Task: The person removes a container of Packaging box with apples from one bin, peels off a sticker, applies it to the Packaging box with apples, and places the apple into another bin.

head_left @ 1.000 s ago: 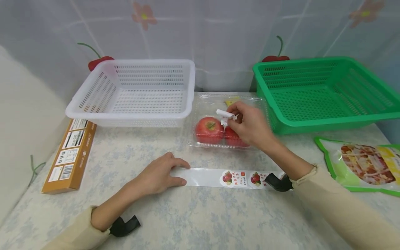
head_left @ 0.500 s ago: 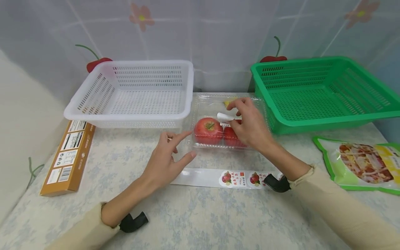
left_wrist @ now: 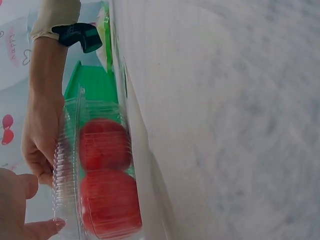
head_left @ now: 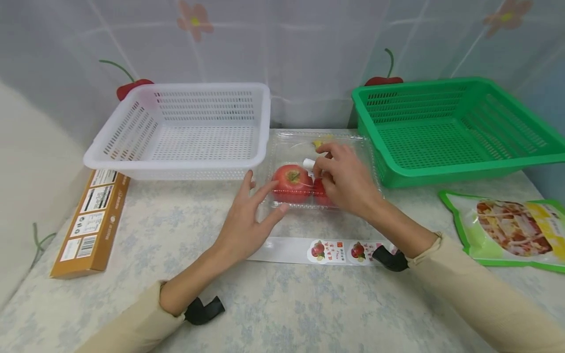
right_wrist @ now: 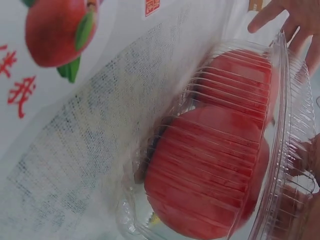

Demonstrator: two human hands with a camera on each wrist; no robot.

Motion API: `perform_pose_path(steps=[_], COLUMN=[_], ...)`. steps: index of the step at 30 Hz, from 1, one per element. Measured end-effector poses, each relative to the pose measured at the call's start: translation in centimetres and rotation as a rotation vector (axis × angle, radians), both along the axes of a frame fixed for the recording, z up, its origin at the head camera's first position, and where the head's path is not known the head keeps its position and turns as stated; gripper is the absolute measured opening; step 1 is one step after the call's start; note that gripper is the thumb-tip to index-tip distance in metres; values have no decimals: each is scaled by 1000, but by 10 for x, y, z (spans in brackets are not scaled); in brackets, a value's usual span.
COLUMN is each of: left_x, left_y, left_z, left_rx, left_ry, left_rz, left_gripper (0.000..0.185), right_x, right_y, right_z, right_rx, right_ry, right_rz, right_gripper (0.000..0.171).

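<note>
A clear plastic clamshell box (head_left: pixel 326 205) with two red apples (head_left: pixel 292 184) sits between the baskets. Over its lid, my right hand (head_left: pixel 346 179) bends its fingers around a white sticker (head_left: pixel 308 164), one edge curling up. Most of the sticker is hidden beneath the fingers. My left hand (head_left: pixel 247 225), fingers spread, is at the box's left front corner; in the left wrist view a fingertip meets the box rim (left_wrist: pixel 59 224). In front of the box lies a strip of apple stickers (head_left: pixel 287 250), partly beneath the right wrist.
A white basket (head_left: pixel 176 169) stands at the back left, a green basket (head_left: pixel 441 176) at the back right. An orange-brown carton (head_left: pixel 90 225) lies at the left. To the right is a green-edged food bag (head_left: pixel 507 228).
My left hand has left the sticker strip and moved forward and right to the box's corner. My right hand stays over the lid, its fingers moving around the sticker.
</note>
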State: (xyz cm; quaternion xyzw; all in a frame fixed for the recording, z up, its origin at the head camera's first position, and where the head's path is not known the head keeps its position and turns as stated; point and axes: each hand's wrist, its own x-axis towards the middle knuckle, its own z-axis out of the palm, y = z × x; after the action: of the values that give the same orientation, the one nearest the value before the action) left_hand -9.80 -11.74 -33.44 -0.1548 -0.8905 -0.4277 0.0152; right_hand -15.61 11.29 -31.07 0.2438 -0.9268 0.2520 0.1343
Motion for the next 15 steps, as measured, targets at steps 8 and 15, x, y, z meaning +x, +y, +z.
perform_pose_path(steps=[8, 15], left_x=[-3, -8], left_y=[-4, -6], left_z=[1, 1], left_rx=[92, 96], left_ry=[-27, -26], left_rz=[-52, -43], left_gripper=[48, 41], right_x=[-5, -11], right_y=[2, 1], right_z=[0, 1], right_rx=[93, 159], right_ry=[-27, -161], right_rz=[-62, -90], right_gripper=[29, 49])
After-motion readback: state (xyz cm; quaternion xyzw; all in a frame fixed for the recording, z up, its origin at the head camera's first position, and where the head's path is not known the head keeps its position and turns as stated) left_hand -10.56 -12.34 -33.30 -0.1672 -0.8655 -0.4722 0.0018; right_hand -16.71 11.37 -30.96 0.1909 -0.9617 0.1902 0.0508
